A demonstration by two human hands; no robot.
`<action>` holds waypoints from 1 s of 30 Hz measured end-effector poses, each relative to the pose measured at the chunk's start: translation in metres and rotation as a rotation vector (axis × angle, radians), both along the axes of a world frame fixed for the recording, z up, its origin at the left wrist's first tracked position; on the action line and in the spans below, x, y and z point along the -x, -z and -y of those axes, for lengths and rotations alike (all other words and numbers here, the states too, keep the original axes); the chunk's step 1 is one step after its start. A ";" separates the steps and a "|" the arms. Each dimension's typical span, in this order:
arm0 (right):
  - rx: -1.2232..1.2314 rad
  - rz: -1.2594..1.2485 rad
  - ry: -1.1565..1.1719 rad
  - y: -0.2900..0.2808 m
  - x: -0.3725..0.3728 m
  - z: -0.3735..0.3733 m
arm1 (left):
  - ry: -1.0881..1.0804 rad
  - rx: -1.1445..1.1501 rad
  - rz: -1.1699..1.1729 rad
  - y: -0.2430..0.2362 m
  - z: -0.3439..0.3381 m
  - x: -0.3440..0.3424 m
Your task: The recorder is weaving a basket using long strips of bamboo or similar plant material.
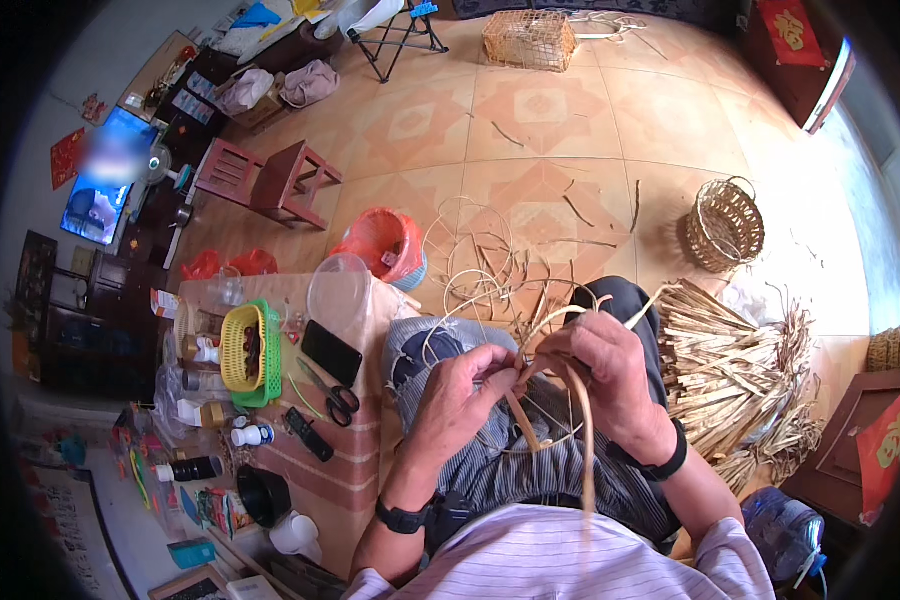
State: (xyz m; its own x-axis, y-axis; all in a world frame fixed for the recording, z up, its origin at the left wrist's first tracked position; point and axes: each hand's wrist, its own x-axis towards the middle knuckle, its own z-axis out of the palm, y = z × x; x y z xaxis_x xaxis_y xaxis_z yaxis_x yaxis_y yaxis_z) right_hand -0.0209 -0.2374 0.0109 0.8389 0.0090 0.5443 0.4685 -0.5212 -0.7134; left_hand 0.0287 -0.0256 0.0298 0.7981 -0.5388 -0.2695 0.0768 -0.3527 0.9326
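Note:
Above my lap, both hands meet with fingers pinched. My left hand [465, 395] grips the near end of a pale dried plant strip, close to the other hand's fingertips. Curled over the same spot, my right hand [605, 375] holds dried plant strips [587, 450]; one arches over and hangs down toward my shirt. A short flat brown piece [522, 420] sticks out below the left fingertips. Thin pale cane loops [467, 283] curve out past my knees. Exactly how the strips cross between the fingers is hidden.
A bundle of dried strips [725, 370] lies right of my leg, beyond it a woven basket [725, 235]. The table [355, 470] at left holds scissors [342, 404], a phone [331, 353], a yellow basket [245, 345] and bottles. A red-lined bin [385, 245] stands ahead.

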 end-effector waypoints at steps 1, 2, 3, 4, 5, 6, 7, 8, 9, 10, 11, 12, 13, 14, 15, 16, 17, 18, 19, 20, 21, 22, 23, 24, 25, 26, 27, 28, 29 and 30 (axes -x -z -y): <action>-0.033 -0.009 0.038 0.003 -0.004 -0.001 | 0.000 -0.023 0.033 -0.001 -0.001 0.000; -0.062 -0.027 0.082 0.006 -0.007 -0.002 | 0.011 -0.039 0.064 -0.002 -0.001 -0.001; -0.067 -0.019 0.075 0.009 -0.009 -0.003 | 0.025 -0.034 0.074 -0.003 -0.002 -0.001; -0.038 -0.005 0.103 0.010 -0.010 -0.005 | 0.023 -0.057 0.094 -0.004 -0.002 -0.001; -0.017 0.008 0.138 0.012 -0.010 -0.006 | 0.004 -0.042 0.064 -0.004 -0.001 0.000; -0.009 0.009 0.133 0.012 -0.010 -0.008 | -0.015 -0.012 0.003 -0.005 -0.001 0.001; 0.019 0.000 0.166 0.012 -0.009 -0.009 | -0.013 -0.027 0.033 -0.006 0.000 0.003; 0.050 -0.027 0.203 0.011 -0.008 -0.011 | -0.060 0.016 0.021 -0.006 0.002 0.006; 0.047 -0.012 0.199 0.010 -0.007 -0.012 | -0.091 0.079 0.020 -0.006 0.003 0.008; 0.106 -0.041 0.212 0.009 -0.006 -0.013 | -0.107 0.060 0.008 -0.006 0.004 0.008; 0.172 -0.088 0.235 0.008 -0.006 -0.014 | -0.077 0.032 0.120 -0.006 0.006 0.008; 0.166 -0.070 0.225 0.007 -0.007 -0.015 | -0.039 0.002 0.209 -0.006 0.007 0.008; 0.219 -0.097 0.239 0.006 -0.008 -0.016 | -0.047 0.006 0.230 -0.006 0.007 0.008; 0.273 -0.123 0.253 0.006 -0.009 -0.017 | -0.038 -0.072 0.230 -0.005 0.007 0.008; 0.275 -0.122 0.253 0.005 -0.010 -0.018 | -0.022 -0.113 0.237 -0.005 0.008 0.007; 0.303 -0.138 0.263 0.005 -0.012 -0.018 | -0.027 -0.149 0.231 -0.004 0.008 0.008; 0.344 -0.178 0.280 0.004 -0.012 -0.019 | -0.043 -0.167 0.259 -0.002 0.009 0.009; 0.331 -0.154 0.274 0.004 -0.013 -0.019 | -0.053 -0.157 0.286 -0.001 0.010 0.010; 0.331 -0.162 0.253 0.004 -0.011 -0.019 | -0.058 -0.185 0.287 0.001 0.011 0.012; 0.334 -0.201 0.247 0.004 -0.010 -0.018 | -0.089 -0.186 0.357 0.003 0.012 0.014; 0.331 -0.170 0.232 0.004 -0.007 -0.018 | -0.110 -0.182 0.408 0.004 0.013 0.016; 0.250 -0.087 0.284 0.004 -0.002 -0.018 | -0.124 -0.187 0.426 0.005 0.013 0.016; 0.186 -0.044 0.328 0.004 0.005 -0.020 | -0.100 -0.214 0.488 0.006 0.012 0.016; 0.200 -0.038 0.314 0.004 0.013 -0.017 | -0.074 -0.237 0.547 0.007 0.012 0.018; 0.195 -0.013 0.309 0.005 0.020 -0.016 | -0.083 -0.242 0.549 0.007 0.013 0.019; 0.142 0.011 0.261 0.007 0.026 -0.016 | -0.087 -0.257 0.576 0.007 0.015 0.020; 0.076 0.046 0.226 0.009 0.031 -0.017 | -0.085 -0.256 0.611 0.007 0.016 0.020; 0.048 0.020 0.195 0.011 0.038 -0.020 | -0.085 -0.269 0.603 0.007 0.017 0.020; 0.055 -0.002 0.186 0.013 0.042 -0.021 | -0.076 -0.263 0.671 0.007 0.019 0.020; 0.015 -0.021 0.182 0.015 0.046 -0.024 | -0.057 -0.263 0.736 0.006 0.019 0.020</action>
State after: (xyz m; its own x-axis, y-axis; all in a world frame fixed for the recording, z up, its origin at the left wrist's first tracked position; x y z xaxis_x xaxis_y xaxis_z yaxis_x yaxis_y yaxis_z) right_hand -0.0669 -0.2138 -0.0039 0.8386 -0.1364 0.5274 0.3502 -0.6066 -0.7137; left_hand 0.0091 -0.0447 0.0235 0.8455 -0.4838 0.2260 -0.5040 -0.5833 0.6370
